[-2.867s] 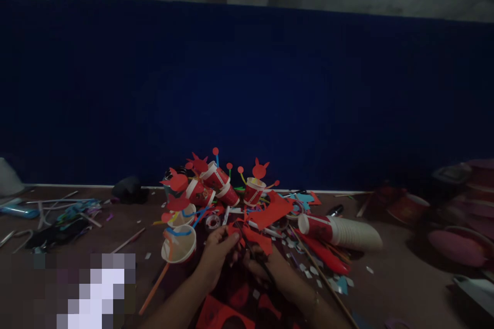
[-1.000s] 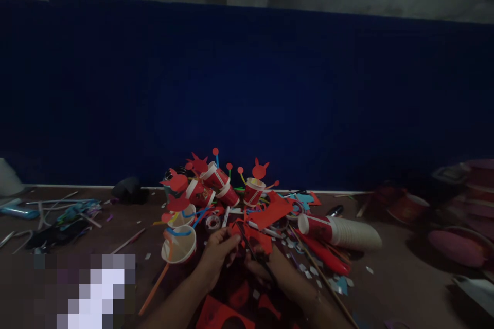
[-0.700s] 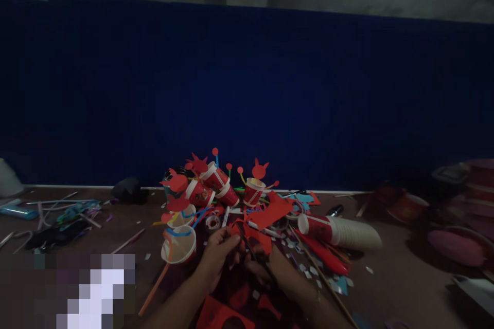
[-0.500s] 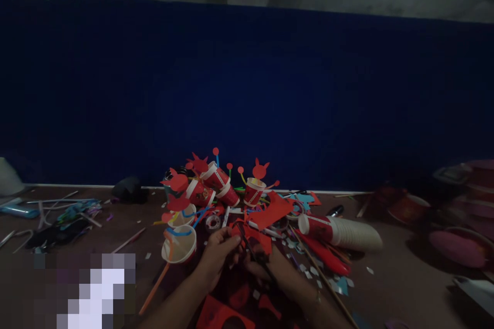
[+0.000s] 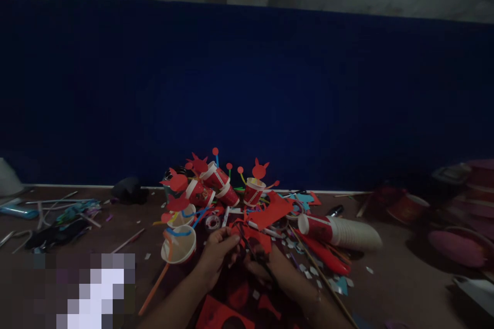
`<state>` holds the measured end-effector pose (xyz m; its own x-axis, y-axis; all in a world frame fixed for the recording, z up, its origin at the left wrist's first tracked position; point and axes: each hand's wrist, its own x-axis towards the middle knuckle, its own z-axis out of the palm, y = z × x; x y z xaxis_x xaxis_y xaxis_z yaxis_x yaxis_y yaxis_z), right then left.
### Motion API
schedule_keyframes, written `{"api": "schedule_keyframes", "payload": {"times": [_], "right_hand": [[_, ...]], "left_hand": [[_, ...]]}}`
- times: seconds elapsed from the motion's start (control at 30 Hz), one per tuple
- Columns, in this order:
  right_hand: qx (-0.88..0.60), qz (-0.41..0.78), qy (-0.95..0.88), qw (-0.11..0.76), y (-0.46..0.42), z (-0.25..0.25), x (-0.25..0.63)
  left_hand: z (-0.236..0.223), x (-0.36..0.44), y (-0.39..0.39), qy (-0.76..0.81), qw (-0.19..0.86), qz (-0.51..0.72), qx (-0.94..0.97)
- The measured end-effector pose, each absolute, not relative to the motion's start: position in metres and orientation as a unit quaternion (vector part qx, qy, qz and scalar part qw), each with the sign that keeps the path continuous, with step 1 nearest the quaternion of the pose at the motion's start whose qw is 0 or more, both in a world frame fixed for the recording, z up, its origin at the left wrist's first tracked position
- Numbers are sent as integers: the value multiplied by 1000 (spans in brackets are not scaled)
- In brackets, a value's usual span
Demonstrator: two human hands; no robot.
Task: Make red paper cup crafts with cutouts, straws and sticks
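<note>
The left hand (image 5: 219, 252) pinches a piece of red paper (image 5: 234, 230) between thumb and fingers, above the middle of the surface (image 5: 405, 272). The right hand (image 5: 264, 268) is closed around dark scissors (image 5: 250, 248), whose blades point away and to the left, up against that paper. More red paper shows just right of the blades (whether it is the same piece, I cannot tell). How far the blades are parted is too dark to make out.

Below the hands, toward the near edge, lies a red sheet (image 5: 214, 312) with a round hole cut in it. Just left of the left hand, a white-lined cup (image 5: 180, 248) bears bent blue and orange straws. A tape roll (image 5: 213, 222) sits beyond that hand, near a tilted heap of red cups (image 5: 214, 179) topped with cut red shapes. An upright cup (image 5: 254, 193) with an eared red head stands toward the far edge, before the blue wall (image 5: 247, 87).

Right of the hands, a stack of cups (image 5: 347, 232) lies on its side, with white scraps (image 5: 309, 271) and a long stick (image 5: 326, 280) nearer the near edge. Loose straws (image 5: 79, 211) are strewn toward the left edge.
</note>
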<state>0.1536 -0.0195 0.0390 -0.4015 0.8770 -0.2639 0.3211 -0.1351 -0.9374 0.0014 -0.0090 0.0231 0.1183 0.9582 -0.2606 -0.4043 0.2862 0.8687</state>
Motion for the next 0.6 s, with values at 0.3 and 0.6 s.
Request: {"api": "schedule_keyframes", "payload": {"times": [0.3,0.6], "right_hand": [[-483,595,-592,248,-17,26,157],[-438,608,-609,260,-18,32,159]], "left_hand": [[23,1,-6,423,679,509,319],[18,0,-6,430,674,495,340]]}}
